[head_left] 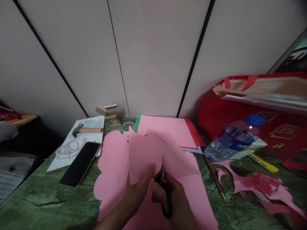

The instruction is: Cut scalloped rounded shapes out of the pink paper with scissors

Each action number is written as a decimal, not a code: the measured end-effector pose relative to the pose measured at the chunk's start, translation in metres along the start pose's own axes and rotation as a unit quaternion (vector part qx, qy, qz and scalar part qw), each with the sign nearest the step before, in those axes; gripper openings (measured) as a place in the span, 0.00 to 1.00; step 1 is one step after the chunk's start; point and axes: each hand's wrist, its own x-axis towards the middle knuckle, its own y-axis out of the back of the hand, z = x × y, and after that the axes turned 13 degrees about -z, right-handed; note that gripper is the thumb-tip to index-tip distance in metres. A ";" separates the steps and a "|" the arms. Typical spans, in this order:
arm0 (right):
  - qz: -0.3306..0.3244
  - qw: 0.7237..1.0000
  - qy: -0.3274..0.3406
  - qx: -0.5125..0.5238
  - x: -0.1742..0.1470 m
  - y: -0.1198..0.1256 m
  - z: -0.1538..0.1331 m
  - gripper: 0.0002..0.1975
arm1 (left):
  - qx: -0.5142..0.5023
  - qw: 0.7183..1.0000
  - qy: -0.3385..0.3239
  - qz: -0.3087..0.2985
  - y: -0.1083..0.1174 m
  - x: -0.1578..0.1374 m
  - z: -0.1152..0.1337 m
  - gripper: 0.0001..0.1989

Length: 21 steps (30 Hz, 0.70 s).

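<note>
My left hand (137,193) grips a sheet of pink paper (145,153) by its lower edge, thumb on top. A rounded cut runs along the sheet's upper side. In my right hand (176,198) is a pair of scissors (163,171) with black handles, its blades pointing up at the paper's right side. Whether the blades are fully closed is hard to make out. Beneath both hands lie larger pink sheets (192,191). Several cut pink pieces with scalloped edges (111,172) are piled to the left.
On the left are a phone (80,164), a pearl string (70,148), a hammer (90,130) and a small open box (112,119). To the right stand a water bottle (231,140) and a red bag (208,108), with a pencil (213,175), a yellow cutter (263,163) and pink scraps (242,182).
</note>
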 end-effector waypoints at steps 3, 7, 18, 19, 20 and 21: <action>-0.002 1.000 -0.005 0.000 0.001 0.001 0.002 0.10 | 0.010 1.000 0.007 -0.004 0.001 0.001 -0.002 0.18; -0.013 1.000 0.002 0.004 0.001 0.003 0.004 0.11 | 0.009 1.000 0.013 0.021 0.002 0.004 -0.004 0.21; -0.006 1.000 -0.018 -0.016 0.003 0.006 0.006 0.15 | -0.011 1.000 -0.022 -0.017 0.005 0.007 -0.005 0.24; -0.004 1.000 -0.018 -0.013 0.003 0.005 0.006 0.15 | -0.012 0.999 -0.024 -0.018 0.005 0.007 -0.004 0.23; -0.003 1.000 -0.018 -0.011 0.003 0.005 0.006 0.14 | -0.010 0.999 -0.025 -0.017 0.005 0.006 -0.004 0.23; -0.003 1.000 -0.016 -0.011 0.002 0.005 0.005 0.14 | -0.008 1.000 -0.025 -0.016 0.004 0.006 -0.003 0.22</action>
